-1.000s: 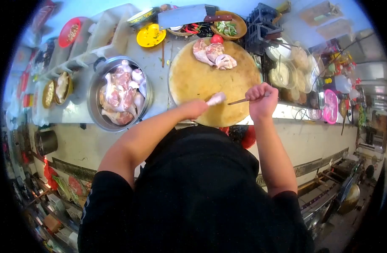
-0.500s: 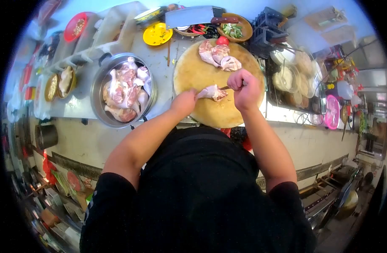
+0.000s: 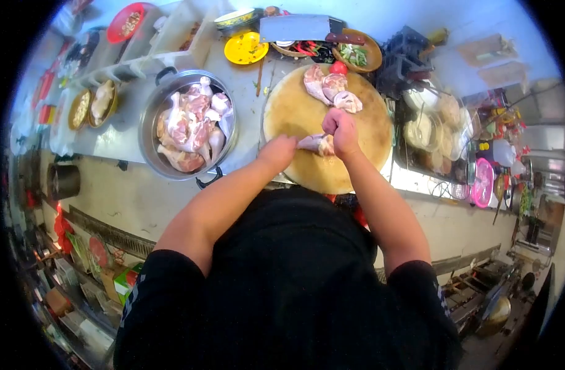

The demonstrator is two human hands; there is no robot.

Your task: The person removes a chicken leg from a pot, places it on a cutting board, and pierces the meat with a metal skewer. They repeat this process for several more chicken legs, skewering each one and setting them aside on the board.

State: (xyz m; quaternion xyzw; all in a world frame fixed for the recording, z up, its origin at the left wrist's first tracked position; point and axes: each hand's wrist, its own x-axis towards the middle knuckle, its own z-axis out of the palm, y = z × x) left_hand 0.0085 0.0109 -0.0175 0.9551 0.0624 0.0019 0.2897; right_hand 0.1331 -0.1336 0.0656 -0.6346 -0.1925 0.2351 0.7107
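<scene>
Over the round board (image 3: 292, 111), the hands (image 3: 343, 131) have drawn closer along the drumstick (image 3: 312, 143).

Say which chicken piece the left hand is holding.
The leg over the board's near half, its narrow end in the left hand; other pieces lie by the board's far edge or in the pot.

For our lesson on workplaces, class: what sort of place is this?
Probably a restaurant-style kitchen: a round chopping board, a large metal pot of raw chicken legs and a cleaver are in view.
</scene>
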